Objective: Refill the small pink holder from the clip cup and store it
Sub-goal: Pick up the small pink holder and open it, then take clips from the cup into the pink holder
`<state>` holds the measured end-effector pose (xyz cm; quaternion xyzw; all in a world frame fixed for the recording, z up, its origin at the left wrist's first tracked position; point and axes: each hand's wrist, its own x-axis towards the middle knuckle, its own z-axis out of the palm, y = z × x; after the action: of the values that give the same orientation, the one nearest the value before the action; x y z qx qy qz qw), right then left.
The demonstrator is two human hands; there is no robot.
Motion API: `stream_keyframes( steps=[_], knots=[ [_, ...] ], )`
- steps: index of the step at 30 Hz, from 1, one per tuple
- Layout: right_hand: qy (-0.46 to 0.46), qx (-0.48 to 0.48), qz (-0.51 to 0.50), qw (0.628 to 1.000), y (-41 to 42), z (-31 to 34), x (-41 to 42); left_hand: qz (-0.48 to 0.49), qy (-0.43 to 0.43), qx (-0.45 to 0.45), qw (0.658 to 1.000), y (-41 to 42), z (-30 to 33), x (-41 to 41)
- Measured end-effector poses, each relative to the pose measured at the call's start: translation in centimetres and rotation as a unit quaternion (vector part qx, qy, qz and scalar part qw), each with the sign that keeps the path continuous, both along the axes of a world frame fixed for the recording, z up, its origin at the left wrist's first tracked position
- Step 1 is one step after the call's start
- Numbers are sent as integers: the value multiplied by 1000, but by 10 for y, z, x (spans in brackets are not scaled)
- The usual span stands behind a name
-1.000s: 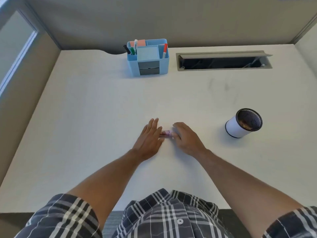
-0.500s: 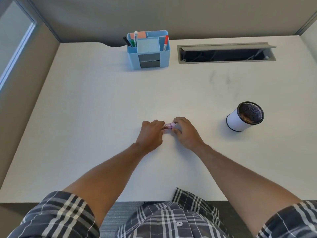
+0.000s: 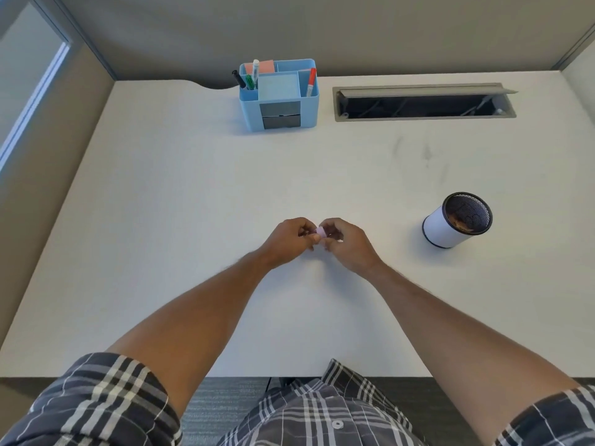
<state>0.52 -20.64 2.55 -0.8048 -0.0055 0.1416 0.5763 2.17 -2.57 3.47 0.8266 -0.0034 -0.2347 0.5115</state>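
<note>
The small pink holder (image 3: 320,232) is pinched between the fingertips of both hands above the middle of the white desk (image 3: 180,194). My left hand (image 3: 289,239) grips its left end and my right hand (image 3: 347,244) grips its right end; most of the holder is hidden by my fingers. The clip cup (image 3: 455,220), white with a black mesh inside, stands to the right of my hands, apart from them. A few dark clips show at its bottom.
A blue desk organiser (image 3: 279,93) with pens, sticky notes and two small grey drawers stands at the back of the desk. An open cable tray (image 3: 423,103) is cut into the desk at the back right. Partition walls close the back and sides.
My left hand lay flat and open on the desk beside the holder; both hands have since closed on it and lifted it off the surface.
</note>
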Motion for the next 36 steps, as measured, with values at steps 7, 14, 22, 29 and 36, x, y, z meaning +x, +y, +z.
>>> stream_keyframes(
  steps=[7,14,22,29,36],
  knots=[
    [63,86,15,994,-11,8,6,-7,-4,-6,1000,-6,3,0],
    [69,90,14,993,-17,11,10,-2,-11,-13,1000,-11,5,0],
    [64,102,26,992,-19,17,12,6,-22,-34,999,-13,8,4],
    [66,100,19,993,-27,16,11,-4,-32,-20,999,-14,9,1],
    [61,87,19,994,-37,21,12,2,-27,-27,999,-22,12,-3]
  ],
)
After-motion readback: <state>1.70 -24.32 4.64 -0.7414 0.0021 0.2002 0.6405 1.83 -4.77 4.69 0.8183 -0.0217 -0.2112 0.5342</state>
